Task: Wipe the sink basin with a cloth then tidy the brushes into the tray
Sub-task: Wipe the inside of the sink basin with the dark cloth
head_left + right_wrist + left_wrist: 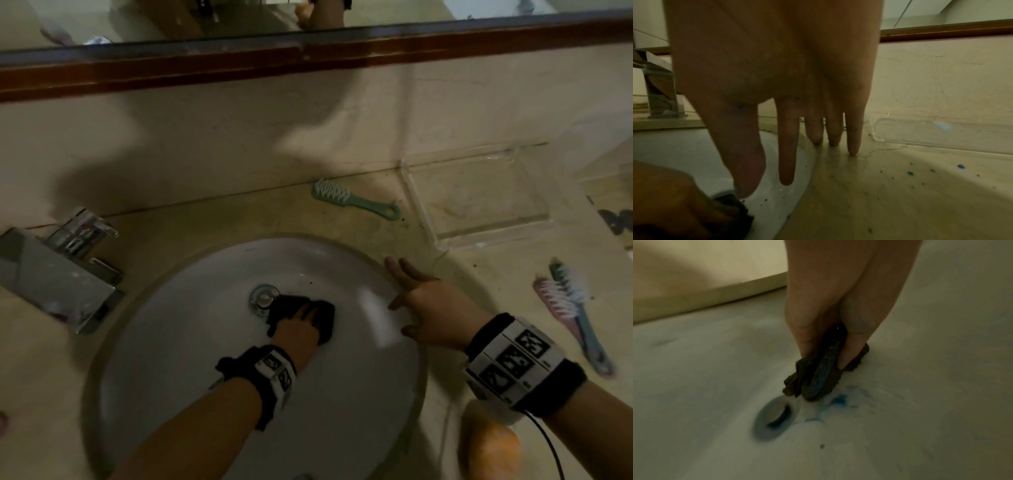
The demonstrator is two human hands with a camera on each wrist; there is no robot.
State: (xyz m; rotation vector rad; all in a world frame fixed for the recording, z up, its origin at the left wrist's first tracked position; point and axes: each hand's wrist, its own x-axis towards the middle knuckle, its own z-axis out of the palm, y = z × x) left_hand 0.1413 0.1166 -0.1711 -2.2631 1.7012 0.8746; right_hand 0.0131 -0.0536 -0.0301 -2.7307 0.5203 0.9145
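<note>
Left hand (301, 325) pinches dark crumpled cloth (818, 378) on white round sink basin (205, 342), blue smear (840, 400) just ahead of fingertips beside metal drain (263, 299). Right hand (428, 308) splayed flat on rim (bracing). Brushes still outside the tray.

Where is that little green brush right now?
In the head view the green brush lies on the counter behind the sink, near the wall, just left of the clear tray. Neither hand touches it.
</note>
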